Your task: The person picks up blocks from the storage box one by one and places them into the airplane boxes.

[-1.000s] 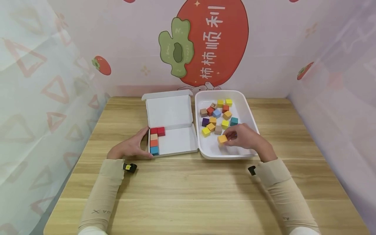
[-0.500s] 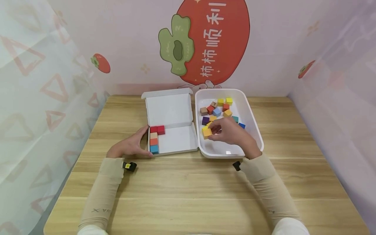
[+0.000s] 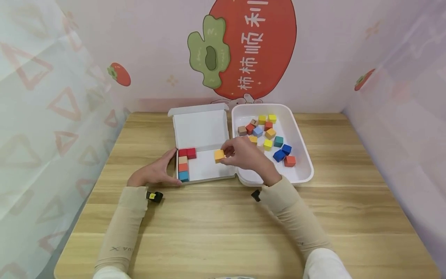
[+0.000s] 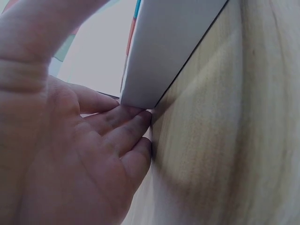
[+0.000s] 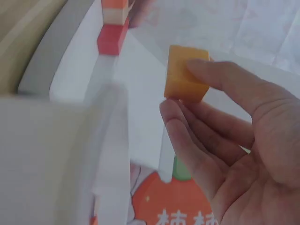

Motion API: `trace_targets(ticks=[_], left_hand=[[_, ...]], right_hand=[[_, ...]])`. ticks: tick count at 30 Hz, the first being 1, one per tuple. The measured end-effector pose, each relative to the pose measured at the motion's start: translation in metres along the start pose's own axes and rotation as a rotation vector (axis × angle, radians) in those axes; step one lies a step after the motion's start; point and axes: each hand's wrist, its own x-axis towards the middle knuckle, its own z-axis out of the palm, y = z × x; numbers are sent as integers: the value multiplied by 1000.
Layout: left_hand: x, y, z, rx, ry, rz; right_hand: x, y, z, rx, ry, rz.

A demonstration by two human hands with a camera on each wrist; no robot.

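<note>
Fingers (image 5: 176,129) pinch one orange cube (image 5: 180,65); one box (image 3: 207,168) holds five cubes (image 3: 183,167)

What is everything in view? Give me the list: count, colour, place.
Wood-grain table: 1, light brown, under everything
Open white cardboard box: 1, on the table's far half
Small boxed cubes: 5 (two red, one beige, one orange, one blue), at the box's left end
White round-cornered tray: 1, right of the box
Small tray cubes: at least 14, mixed colours, some partly hidden
Orange-yellow cube: 1, held over the box
Pale fruit-print backdrop: count unclear, around the table
Black wrist devices: 2, one per wrist
Beige sleeves: 2, on the forearms
Left grip: 1, bare, touching the box's left end
Right grip: 1, bare, pinching the orange-yellow cube
</note>
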Motion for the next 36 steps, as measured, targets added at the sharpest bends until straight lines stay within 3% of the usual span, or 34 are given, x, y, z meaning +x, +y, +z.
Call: trace_targets(ticks=[6,11,22,31,36], left_hand=[[-1,3,-4,-7,0,3],[1,3,-5,-6,2,-7],[3,4,-3,-10,-10,-3],[1,4,-2,-33,-4,-1],[0,4,-1,-11,-6,-22]], right_hand=[[19,-15,26,46,30,57],[35,-22,47,59,28,55],[62,-18,94,35,34,80],[72,-22,113,29,91,156],[77,-25,119,83,149,189]])
